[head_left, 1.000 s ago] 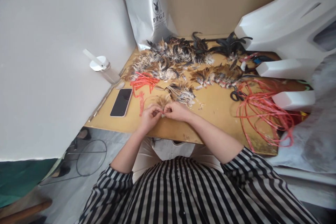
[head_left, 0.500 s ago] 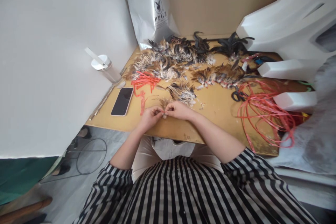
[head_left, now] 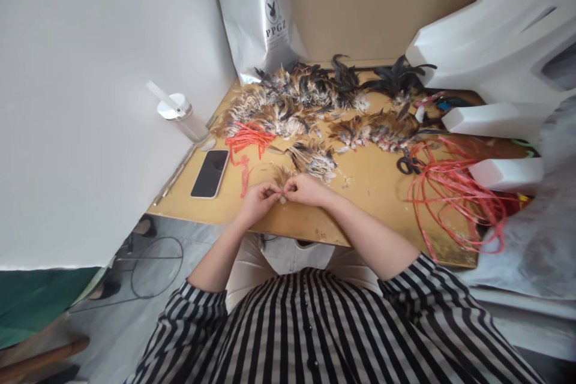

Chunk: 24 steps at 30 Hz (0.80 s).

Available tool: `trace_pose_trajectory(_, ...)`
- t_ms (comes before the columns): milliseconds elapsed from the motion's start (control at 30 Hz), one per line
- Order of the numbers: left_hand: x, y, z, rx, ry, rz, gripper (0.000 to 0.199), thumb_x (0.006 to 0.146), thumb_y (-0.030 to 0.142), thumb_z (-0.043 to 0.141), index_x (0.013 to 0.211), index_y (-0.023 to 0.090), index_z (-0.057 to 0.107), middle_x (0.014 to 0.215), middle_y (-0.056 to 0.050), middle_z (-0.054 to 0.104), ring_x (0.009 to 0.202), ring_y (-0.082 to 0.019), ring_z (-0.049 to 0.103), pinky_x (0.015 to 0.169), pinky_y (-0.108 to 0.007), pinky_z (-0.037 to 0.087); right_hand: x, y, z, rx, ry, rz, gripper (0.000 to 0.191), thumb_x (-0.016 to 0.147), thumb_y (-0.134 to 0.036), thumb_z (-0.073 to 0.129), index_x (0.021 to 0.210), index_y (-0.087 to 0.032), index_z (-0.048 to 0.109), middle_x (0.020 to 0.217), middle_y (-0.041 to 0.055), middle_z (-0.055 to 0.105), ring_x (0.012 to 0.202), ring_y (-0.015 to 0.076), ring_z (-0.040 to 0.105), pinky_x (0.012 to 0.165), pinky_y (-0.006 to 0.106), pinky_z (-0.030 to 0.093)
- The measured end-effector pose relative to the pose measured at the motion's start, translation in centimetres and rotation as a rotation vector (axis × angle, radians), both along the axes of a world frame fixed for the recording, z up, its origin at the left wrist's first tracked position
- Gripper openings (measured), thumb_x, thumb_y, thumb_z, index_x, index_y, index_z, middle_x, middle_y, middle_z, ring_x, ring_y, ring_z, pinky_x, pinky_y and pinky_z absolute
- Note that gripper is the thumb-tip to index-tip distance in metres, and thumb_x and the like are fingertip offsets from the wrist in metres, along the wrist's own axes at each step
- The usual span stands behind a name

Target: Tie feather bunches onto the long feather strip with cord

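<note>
While left hand [head_left: 258, 201] pinches red strip [head_left: 282, 193] at feather bunch [head_left: 282, 176], right hand [head_left: 308, 189] pinching likewise, fingers closed

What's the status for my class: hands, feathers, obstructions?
Left hand, right hand: pinched at small feather bunch. Larger feather clump just beyond. Phone left of hands, out of the way.

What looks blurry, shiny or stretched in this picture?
In the head view, light is soft, with a sheen on the silver bag; there too, the striped shirt looks stretched toward the lower corners; same view, detail blurs where left hand and right hand meet, leaving the red strip hard to trace.
</note>
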<state>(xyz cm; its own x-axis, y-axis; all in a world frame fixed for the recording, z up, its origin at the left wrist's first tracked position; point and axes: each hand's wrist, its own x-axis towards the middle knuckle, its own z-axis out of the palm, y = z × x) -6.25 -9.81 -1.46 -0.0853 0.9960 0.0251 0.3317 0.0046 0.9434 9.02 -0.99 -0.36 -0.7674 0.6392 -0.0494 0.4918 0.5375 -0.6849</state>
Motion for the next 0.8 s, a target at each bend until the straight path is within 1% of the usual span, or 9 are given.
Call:
trace_pose_trajectory(133, 0.1, -0.2, 0.2, -0.053, -0.118, 0.006, 0.017, 0.067, 0.027, 0.063, 0.074, 0.013, 0.058, 0.062, -0.001, 0.060, 0.054, -0.008, 0.052, 0.052, -0.019, 0.040, 0.0, 0.0, 0.1, 0.032, -0.019, 0.017, 0.017, 0.066, -0.032, 0.056, 0.072, -0.022, 0.069, 0.066, -0.0028, 0.064, 0.058, 0.0093, 0.051, 0.051, 0.019, 0.029)
trace_pose_trajectory(300, 0.0, -0.1, 0.6, -0.151, -0.180, 0.005, 0.022, 0.068, 0.031, 0.063, 0.075, 0.013, 0.055, 0.054, 0.001, 0.056, 0.046, -0.007, 0.049, 0.045, -0.018, 0.038, 0.1, 0.1, 0.1, 0.025, -0.011, 0.069, 0.019, 0.068, -0.028, 0.054, 0.075, -0.020, 0.069, 0.068, -0.0018, 0.064, 0.059, 0.0091, 0.051, 0.054, 0.019, 0.031)
trace_pose_trajectory(467, 0.0, 0.2, 0.8, -0.177, -0.247, -0.020, 0.025, 0.069, 0.034, 0.061, 0.077, 0.014, 0.049, 0.066, -0.003, 0.062, 0.051, -0.009, 0.056, 0.044, -0.019, 0.041, 0.2, 0.1, 0.2, 0.010, -0.018, 0.062, 0.018, 0.068, -0.026, 0.053, 0.075, -0.020, 0.069, 0.068, -0.0017, 0.065, 0.058, 0.0089, 0.052, 0.052, 0.018, 0.031)
trace_pose_trajectory(567, 0.2, 0.3, 0.8, -0.195, -0.234, -0.039, 0.023, 0.071, 0.033, 0.058, 0.078, 0.014, 0.047, 0.069, -0.003, 0.063, 0.051, -0.009, 0.057, 0.043, -0.018, 0.039, 0.2, 0.1, 0.2, -0.004, -0.011, 0.046, 0.018, 0.067, -0.028, 0.054, 0.072, -0.018, 0.069, 0.066, -0.0015, 0.064, 0.058, 0.0090, 0.052, 0.052, 0.018, 0.031)
trace_pose_trajectory(633, 0.4, 0.3, 0.7, -0.197, -0.203, -0.035, 0.021, 0.073, 0.032, 0.056, 0.078, 0.014, 0.047, 0.068, -0.003, 0.062, 0.051, -0.009, 0.057, 0.042, -0.017, 0.038, 0.2, 0.3, 0.1, -0.040, 0.022, 0.047, 0.018, 0.067, -0.026, 0.053, 0.073, -0.017, 0.069, 0.066, -0.0014, 0.065, 0.059, 0.0090, 0.053, 0.052, 0.018, 0.033)
trace_pose_trajectory(700, 0.5, 0.3, 0.7, -0.191, -0.172, -0.028, 0.019, 0.073, 0.031, 0.055, 0.078, 0.014, 0.047, 0.067, -0.003, 0.062, 0.051, -0.009, 0.056, 0.043, -0.017, 0.038, 0.3, 0.6, 0.0, -0.113, 0.078, 0.058, 0.018, 0.067, -0.024, 0.053, 0.074, -0.016, 0.068, 0.067, -0.0013, 0.065, 0.060, 0.0087, 0.053, 0.054, 0.017, 0.034)
trace_pose_trajectory(800, 0.5, 0.3, 0.7, -0.189, -0.154, -0.026, 0.019, 0.072, 0.030, 0.056, 0.077, 0.014, 0.047, 0.065, -0.002, 0.062, 0.050, -0.009, 0.056, 0.044, -0.017, 0.039, 0.7, 1.0, 0.0, -0.271, 0.140, 0.046, 0.019, 0.068, -0.024, 0.054, 0.078, -0.015, 0.066, 0.065, -0.0017, 0.064, 0.049, 0.0065, 0.049, 0.048, 0.017, 0.035)
